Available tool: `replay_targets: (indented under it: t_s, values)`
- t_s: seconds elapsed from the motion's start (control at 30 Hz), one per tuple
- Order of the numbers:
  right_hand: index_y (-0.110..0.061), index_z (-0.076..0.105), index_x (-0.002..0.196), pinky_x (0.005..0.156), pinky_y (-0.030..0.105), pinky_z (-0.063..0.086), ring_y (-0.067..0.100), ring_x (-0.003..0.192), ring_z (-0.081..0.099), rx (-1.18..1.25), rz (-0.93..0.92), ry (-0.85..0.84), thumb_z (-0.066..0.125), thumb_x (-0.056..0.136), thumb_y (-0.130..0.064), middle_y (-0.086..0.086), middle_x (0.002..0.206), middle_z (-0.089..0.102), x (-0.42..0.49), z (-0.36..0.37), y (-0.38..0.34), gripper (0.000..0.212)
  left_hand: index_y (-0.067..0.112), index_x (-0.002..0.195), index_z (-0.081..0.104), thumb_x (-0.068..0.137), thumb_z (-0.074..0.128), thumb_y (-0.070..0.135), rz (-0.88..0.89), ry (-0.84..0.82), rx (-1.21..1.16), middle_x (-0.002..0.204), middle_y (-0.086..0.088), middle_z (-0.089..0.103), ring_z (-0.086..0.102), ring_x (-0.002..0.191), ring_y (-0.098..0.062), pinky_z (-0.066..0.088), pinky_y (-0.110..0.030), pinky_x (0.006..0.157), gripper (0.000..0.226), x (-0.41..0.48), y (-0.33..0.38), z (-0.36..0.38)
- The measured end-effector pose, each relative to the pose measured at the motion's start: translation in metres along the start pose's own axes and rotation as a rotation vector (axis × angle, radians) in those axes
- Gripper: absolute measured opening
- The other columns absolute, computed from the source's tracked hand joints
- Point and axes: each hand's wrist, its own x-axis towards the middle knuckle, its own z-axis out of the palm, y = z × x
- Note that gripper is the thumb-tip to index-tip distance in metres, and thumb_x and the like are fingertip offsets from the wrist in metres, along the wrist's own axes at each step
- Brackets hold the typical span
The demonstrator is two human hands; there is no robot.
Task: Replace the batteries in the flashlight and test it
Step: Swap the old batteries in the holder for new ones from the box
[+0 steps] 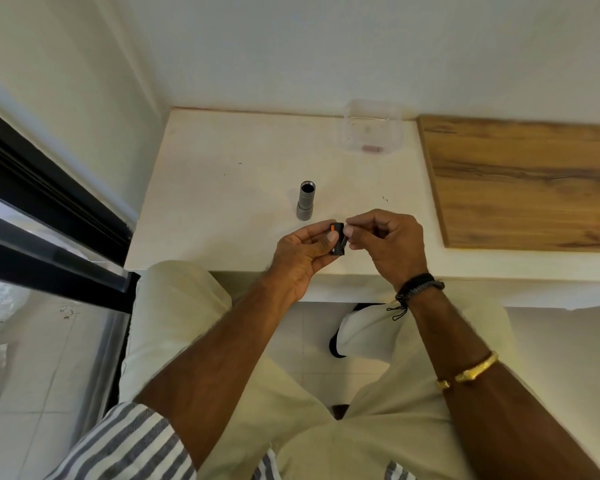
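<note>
Left hand grasps the black battery holder above the counter's near edge. Right hand pinches the holder's right side. Flashlight body stands upright mid-counter, unobstructed. Clear container sits at the far edge beside a wooden board.

A grey cylindrical flashlight body looks like matt metal with a brighter polished rim at its open top. The small black battery holder with an orange mark appears to be dull plastic. The white tabletop is smooth and matt, faintly speckled. A brown wood-grain board has a flat, low-sheen finish. The clear rectangular plastic container is glossy and translucent. Cream trousers look like soft woven cloth.
</note>
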Motion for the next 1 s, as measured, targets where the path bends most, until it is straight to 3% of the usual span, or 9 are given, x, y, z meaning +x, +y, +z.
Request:
replay_targets:
  t_s: [0.13,0.17,0.27,0.33,0.53,0.6,0.7,0.83,1.0]
  values:
    - [-0.013,0.08,0.097,0.096,0.051,0.056,0.007,0.069,0.073,-0.061,-0.007,0.017,0.08,0.086,-0.014,-0.007,0.081,0.076,-0.003,0.008,0.0,0.012,0.011,0.105,0.074,0.074,0.077,0.007,0.013,0.012,-0.008,0.1,-0.011,0.077,0.075,0.09,-0.024,0.06,-0.029,0.072,0.031,0.002,-0.002,0.0]
    - [-0.011,0.08,0.098,0.099,0.044,0.055,0.003,0.071,0.071,-0.073,-0.019,0.029,0.08,0.086,-0.012,-0.004,0.082,0.076,-0.005,0.011,-0.001,0.012,0.011,0.104,0.075,0.074,0.077,0.007,0.015,0.018,-0.012,0.1,-0.011,0.077,0.075,0.09,-0.025,0.06,-0.029,0.072,0.031,0.002,-0.003,0.0]
    - [-0.001,0.079,0.1,0.087,-0.004,0.039,0.0,0.079,0.067,-0.103,-0.089,0.077,0.077,0.086,-0.001,0.015,0.093,0.077,-0.012,0.017,-0.004,0.014,0.009,0.103,0.075,0.069,0.078,0.009,0.018,0.03,-0.025,0.099,-0.012,0.077,0.075,0.089,-0.025,0.06,-0.029,0.071,0.035,0.003,-0.005,-0.001]
    - [0.001,0.078,0.103,0.086,-0.01,0.03,0.011,0.088,0.067,-0.109,-0.101,0.09,0.074,0.087,0.003,0.016,0.099,0.076,-0.014,0.019,-0.005,0.017,0.007,0.105,0.074,0.07,0.077,0.008,0.016,0.032,-0.037,0.099,-0.012,0.077,0.075,0.088,-0.024,0.06,-0.03,0.071,0.035,0.003,-0.005,-0.001]
    - [-0.003,0.078,0.105,0.082,-0.01,0.034,0.001,0.082,0.067,-0.109,-0.044,0.091,0.076,0.087,0.0,0.005,0.093,0.075,-0.015,0.019,-0.005,0.019,0.008,0.104,0.073,0.074,0.075,0.006,0.014,0.031,-0.047,0.097,-0.011,0.078,0.075,0.088,-0.023,0.061,-0.031,0.072,0.03,0.004,-0.006,0.0]
    - [-0.006,0.078,0.104,0.074,-0.005,0.043,-0.008,0.07,0.068,-0.095,-0.01,0.082,0.077,0.087,-0.004,-0.005,0.084,0.073,-0.014,0.017,-0.003,0.018,0.008,0.103,0.074,0.08,0.072,0.002,0.006,0.025,-0.05,0.097,-0.011,0.078,0.075,0.088,-0.023,0.061,-0.031,0.072,0.024,0.004,-0.005,0.001]
    - [-0.012,0.078,0.1,0.065,0.008,0.055,-0.003,0.066,0.07,-0.055,0.022,0.078,0.079,0.086,-0.009,-0.009,0.078,0.073,-0.009,0.013,0.001,0.014,0.009,0.103,0.075,0.085,0.069,0.002,-0.016,-0.006,-0.067,0.1,-0.011,0.077,0.075,0.091,-0.024,0.06,-0.031,0.074,0.02,0.005,-0.003,0.003]
    - [-0.012,0.079,0.098,0.072,0.03,0.064,0.012,0.073,0.074,0.01,0.065,0.15,0.079,0.086,-0.008,0.0,0.082,0.076,0.0,0.009,0.004,0.013,0.001,0.111,0.069,0.092,0.063,0.002,-0.059,-0.025,-0.095,0.106,-0.017,0.074,0.072,0.098,-0.028,0.06,-0.034,0.081,0.021,0.009,-0.004,0.007]
    - [-0.011,0.079,0.097,0.065,0.03,0.063,0.018,0.07,0.072,0.169,0.12,0.212,0.078,0.086,-0.005,0.013,0.084,0.076,0.028,-0.002,0.01,0.013,-0.001,0.109,0.069,0.09,0.066,0.004,-0.076,0.003,-0.13,0.107,-0.02,0.074,0.071,0.102,-0.03,0.059,-0.035,0.083,0.02,0.018,-0.003,0.006]
